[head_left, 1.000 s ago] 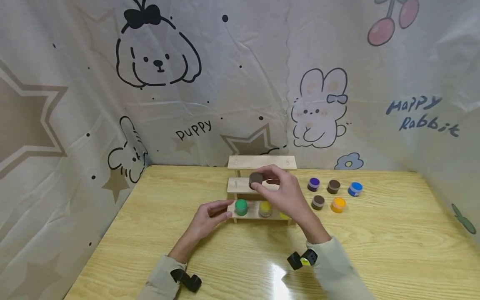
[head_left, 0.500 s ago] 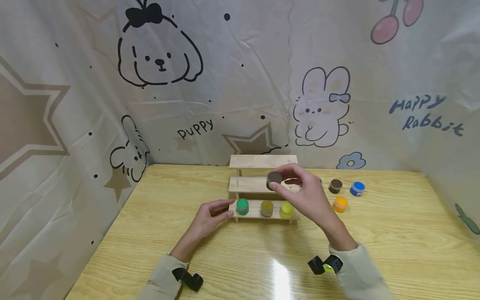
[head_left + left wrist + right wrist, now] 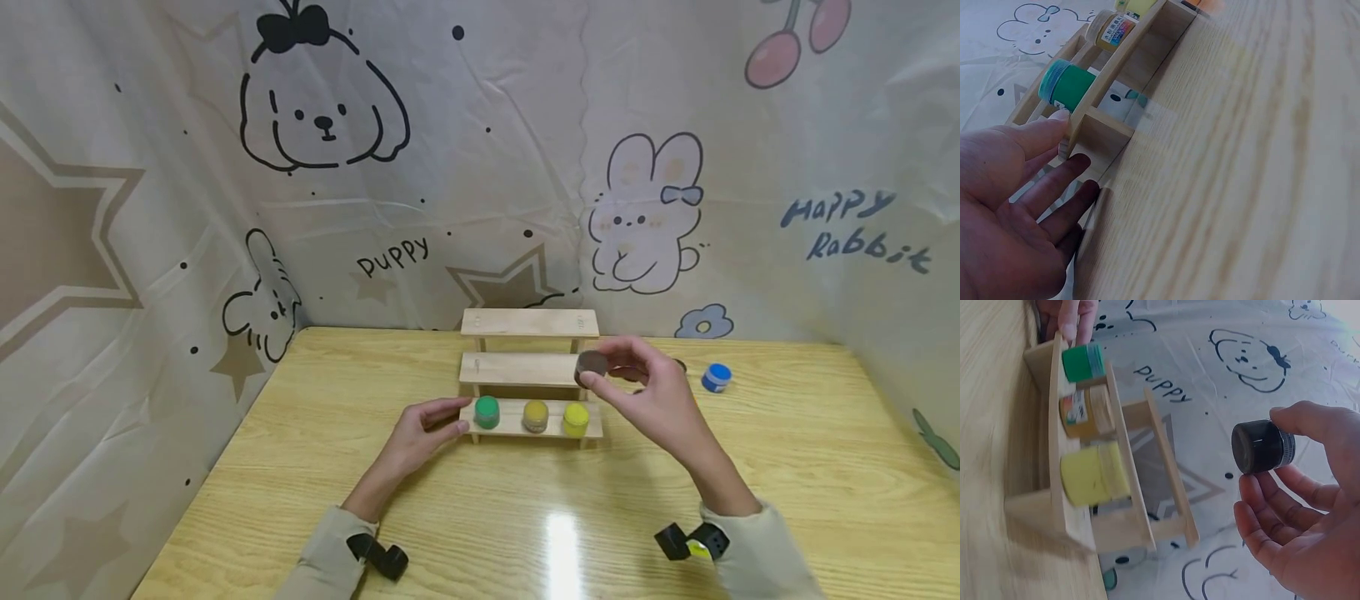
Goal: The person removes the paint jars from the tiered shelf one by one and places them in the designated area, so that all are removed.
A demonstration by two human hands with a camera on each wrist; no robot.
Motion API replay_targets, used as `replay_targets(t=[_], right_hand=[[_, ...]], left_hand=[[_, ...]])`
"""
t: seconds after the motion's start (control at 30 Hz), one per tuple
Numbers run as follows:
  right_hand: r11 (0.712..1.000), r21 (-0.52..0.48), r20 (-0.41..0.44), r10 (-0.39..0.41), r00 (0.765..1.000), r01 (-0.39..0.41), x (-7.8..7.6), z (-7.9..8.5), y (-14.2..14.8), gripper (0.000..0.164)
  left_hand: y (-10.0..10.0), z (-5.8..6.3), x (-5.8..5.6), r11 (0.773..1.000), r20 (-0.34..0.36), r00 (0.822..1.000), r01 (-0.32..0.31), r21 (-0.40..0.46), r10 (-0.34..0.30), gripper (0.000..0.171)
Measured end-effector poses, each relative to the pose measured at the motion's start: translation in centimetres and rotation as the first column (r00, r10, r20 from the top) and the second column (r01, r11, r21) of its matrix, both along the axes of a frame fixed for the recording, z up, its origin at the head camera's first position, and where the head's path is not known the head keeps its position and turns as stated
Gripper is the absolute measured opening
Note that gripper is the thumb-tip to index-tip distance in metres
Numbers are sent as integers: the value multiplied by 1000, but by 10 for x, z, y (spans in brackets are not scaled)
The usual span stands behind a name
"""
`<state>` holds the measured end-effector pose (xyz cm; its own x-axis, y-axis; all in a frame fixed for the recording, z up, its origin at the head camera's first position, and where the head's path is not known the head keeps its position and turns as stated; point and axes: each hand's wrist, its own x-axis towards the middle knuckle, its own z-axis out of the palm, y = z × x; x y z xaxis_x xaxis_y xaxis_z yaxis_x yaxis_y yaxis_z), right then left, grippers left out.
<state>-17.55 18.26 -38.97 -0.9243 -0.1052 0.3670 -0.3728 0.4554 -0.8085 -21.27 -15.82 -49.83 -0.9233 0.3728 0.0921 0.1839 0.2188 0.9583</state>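
Note:
My right hand pinches a dark paint jar between thumb and fingertips. It holds the jar in the air at the right end of the middle tier of a three-tier wooden rack. On the rack's lowest tier stand a green paint jar, an ochre paint jar and a yellow paint jar, left to right. With thumb and fingers my left hand grips the left end of that tier, the thumb close beside the green jar in the left wrist view.
A blue jar stands on the wooden table to the right. Behind my right hand, another dark jar shows only in part. A printed cloth hangs along the table's back edge, behind the rack.
My right hand has carried the dark jar rightward from in front of the middle tier to its right end, uncovering the yellow jar and covering the jars on the table. My left hand stays put.

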Motion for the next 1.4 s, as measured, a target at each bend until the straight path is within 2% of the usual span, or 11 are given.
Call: replay_targets(t=[0.5,0.7,1.13,1.4], right_hand=[[997,35,-17,-67,998,67,9,-3,47,34],[994,17,-30,-103,994,104,5,-9,72,35],[972,74,62,-228,972,223,0,-23,123,43],[963,138,122,-249,961,232,0,-35,147,45]], left_hand=[[1,-2,-2,1000,5,1000,6,-3,-6,41],[2,0,-1,1000,9,1000,10,9,-10,41],[0,2,-1,1000,0,1000,-9,-3,9,41],[2,1,0,1000,9,1000,-20,-3,20,41]])
